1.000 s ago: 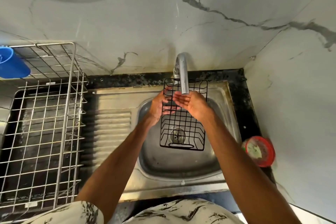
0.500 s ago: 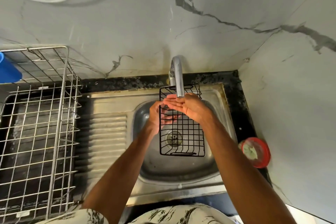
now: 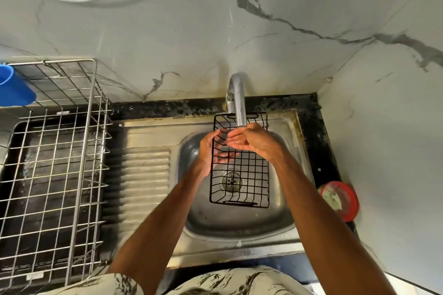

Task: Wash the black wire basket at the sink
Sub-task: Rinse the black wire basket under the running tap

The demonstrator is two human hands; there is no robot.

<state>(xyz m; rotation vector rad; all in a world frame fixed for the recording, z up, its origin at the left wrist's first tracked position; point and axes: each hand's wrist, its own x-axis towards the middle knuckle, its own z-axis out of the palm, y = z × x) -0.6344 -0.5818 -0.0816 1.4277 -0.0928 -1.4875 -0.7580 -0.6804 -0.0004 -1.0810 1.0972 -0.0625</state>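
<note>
A black wire basket (image 3: 242, 175) hangs over the steel sink bowl (image 3: 239, 220), its far end under the chrome tap spout (image 3: 238, 100). My left hand (image 3: 209, 151) grips the basket's left side, with fingers reaching through the wires underneath. My right hand (image 3: 254, 139) lies on the basket's upper part just below the spout, palm on the wires. The drain (image 3: 232, 181) shows through the basket's grid. I cannot tell whether water is running.
A tall steel wire dish rack (image 3: 55, 170) stands left of the sink's ribbed drainboard (image 3: 146, 175), with a blue cup (image 3: 14, 88) hooked at its far left. A red-lidded container (image 3: 339, 200) sits on the dark counter at right. Marble walls close in behind and right.
The basket and both hands have stayed under the tap, with my right hand sliding a little over the upper wires. The view has shifted slightly.
</note>
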